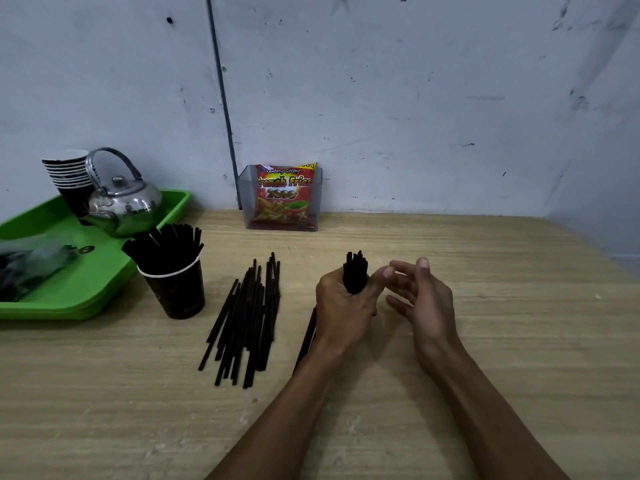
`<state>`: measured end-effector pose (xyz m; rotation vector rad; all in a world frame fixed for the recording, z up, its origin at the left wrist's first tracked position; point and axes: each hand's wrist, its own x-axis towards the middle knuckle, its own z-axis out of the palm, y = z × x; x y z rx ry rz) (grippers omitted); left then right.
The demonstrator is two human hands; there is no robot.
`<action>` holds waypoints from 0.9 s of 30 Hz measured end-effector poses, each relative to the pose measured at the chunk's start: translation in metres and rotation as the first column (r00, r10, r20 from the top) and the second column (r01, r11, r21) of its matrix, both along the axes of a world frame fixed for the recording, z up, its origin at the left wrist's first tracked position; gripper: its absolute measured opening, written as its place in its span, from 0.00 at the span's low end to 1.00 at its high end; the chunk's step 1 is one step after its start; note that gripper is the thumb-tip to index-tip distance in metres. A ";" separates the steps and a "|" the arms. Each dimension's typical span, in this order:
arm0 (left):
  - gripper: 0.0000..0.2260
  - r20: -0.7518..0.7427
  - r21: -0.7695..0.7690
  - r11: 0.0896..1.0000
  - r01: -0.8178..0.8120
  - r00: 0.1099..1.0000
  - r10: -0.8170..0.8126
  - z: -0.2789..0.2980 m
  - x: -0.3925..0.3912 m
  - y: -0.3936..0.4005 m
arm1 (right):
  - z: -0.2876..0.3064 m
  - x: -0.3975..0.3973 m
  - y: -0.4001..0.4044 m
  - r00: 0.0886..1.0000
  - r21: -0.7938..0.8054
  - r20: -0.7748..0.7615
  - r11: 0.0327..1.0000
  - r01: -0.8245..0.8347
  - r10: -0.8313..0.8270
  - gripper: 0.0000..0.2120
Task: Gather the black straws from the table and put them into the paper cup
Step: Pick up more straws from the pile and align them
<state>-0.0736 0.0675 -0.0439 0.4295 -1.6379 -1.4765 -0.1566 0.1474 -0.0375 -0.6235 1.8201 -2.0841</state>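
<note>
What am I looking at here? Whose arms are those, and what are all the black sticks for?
There is no machine here. A person wears a camera on their head, so you see their own two arms from above, as they see them.

The black sticks are drinking straws. The left hand is closed around a bundle of straws. The right hand is open beside it and holds nothing.

More loose straws lie in a pile on the wooden table. To their left stands a dark paper cup, already full of straws.

Further left is a green tray with a shiny kettle and a stack of cups. By the wall, a snack packet sits in a clear box.
</note>
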 end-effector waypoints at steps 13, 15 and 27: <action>0.18 0.016 -0.082 0.990 0.113 0.994 -0.112 -0.005 0.005 0.005 | 0.021 0.039 0.011 0.563 0.228 -0.813 0.971 0.077 0.147 0.28; 0.16 0.025 -0.080 0.992 0.102 0.995 -0.100 -0.008 0.004 0.004 | 0.021 0.041 0.012 0.595 0.253 -0.788 0.965 0.075 0.160 0.28; 0.14 0.013 -0.038 0.992 0.122 0.992 -0.122 -0.012 0.004 0.002 | 0.022 0.044 0.010 0.549 0.290 -0.806 0.956 0.043 0.220 0.27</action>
